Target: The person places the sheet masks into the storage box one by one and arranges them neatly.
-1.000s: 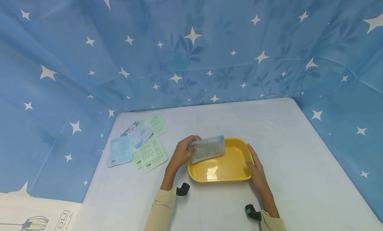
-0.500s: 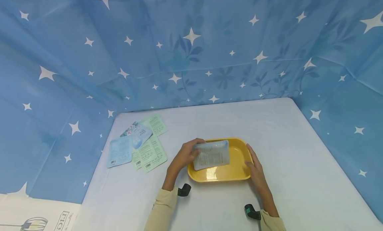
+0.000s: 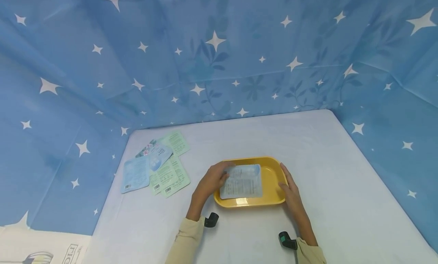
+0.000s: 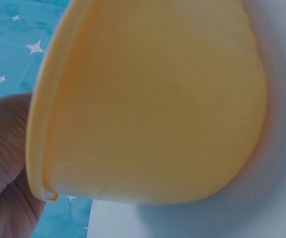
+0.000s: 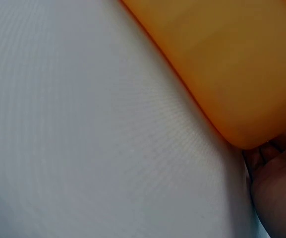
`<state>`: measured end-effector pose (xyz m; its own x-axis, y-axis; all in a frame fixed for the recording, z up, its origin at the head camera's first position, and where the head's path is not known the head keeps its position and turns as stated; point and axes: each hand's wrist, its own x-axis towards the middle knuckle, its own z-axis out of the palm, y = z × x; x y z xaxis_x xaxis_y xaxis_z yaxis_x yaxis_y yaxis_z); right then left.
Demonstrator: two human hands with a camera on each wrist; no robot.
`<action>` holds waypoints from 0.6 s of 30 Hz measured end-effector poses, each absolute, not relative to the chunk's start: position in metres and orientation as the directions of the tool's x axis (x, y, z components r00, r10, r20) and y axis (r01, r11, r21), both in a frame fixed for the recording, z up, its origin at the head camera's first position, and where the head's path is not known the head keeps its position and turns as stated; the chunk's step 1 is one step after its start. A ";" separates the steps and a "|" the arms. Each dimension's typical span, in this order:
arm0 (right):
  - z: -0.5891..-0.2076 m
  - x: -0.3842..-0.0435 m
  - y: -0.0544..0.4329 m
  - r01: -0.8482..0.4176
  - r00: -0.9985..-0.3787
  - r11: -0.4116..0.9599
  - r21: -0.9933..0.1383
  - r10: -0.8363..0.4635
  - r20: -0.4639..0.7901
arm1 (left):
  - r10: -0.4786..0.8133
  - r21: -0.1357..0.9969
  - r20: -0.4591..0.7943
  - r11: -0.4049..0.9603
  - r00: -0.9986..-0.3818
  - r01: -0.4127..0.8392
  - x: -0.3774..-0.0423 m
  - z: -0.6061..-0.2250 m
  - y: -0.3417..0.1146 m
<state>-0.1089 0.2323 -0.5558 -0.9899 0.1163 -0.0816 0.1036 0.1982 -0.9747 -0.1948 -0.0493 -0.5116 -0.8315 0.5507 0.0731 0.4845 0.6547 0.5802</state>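
Note:
A pale blue-grey sheet mask packet (image 3: 243, 182) lies nearly flat inside the left part of a yellow plastic tray (image 3: 273, 188), printed side up. At the tray's left end my left hand (image 3: 213, 177) pinches the packet's upper left corner, thumb on top; its other fingers are partly hidden. My right hand (image 3: 291, 188) grips the tray's right end, thumb over the rim and fingers along the outside. From the left wrist, the tray's outer wall (image 4: 157, 109) hides most of the left hand (image 4: 9, 153). The right wrist view has the right hand (image 5: 279, 183) against the tray's lower corner.
Several blue and green sheet mask packets (image 3: 167, 173) lie overlapping on the left of the white table (image 3: 328, 173). A blue star-patterned cloth (image 3: 219, 74) hangs behind and beside the table. Printed pale cloth (image 3: 41, 243) shows at lower left.
My left hand has lowered the packet from a tilted pose over the tray's left side until it lies nearly flat inside. The right hand keeps its grip on the tray.

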 end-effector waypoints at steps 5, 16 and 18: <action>-0.533 -0.102 0.225 0.088 -0.992 0.197 -0.976 0.108 -0.068 | 0.544 0.557 0.083 0.669 -0.835 0.492 -0.192 -0.513 -0.049; -0.558 -0.110 0.232 0.078 -0.992 0.220 -0.972 0.111 -0.055 | 0.544 0.468 0.095 0.715 -0.834 0.519 -0.186 -0.517 -0.047; -0.561 -0.111 0.233 0.081 -0.992 0.223 -0.972 0.114 -0.056 | 0.551 0.460 0.103 0.711 -0.828 0.531 -0.185 -0.518 -0.047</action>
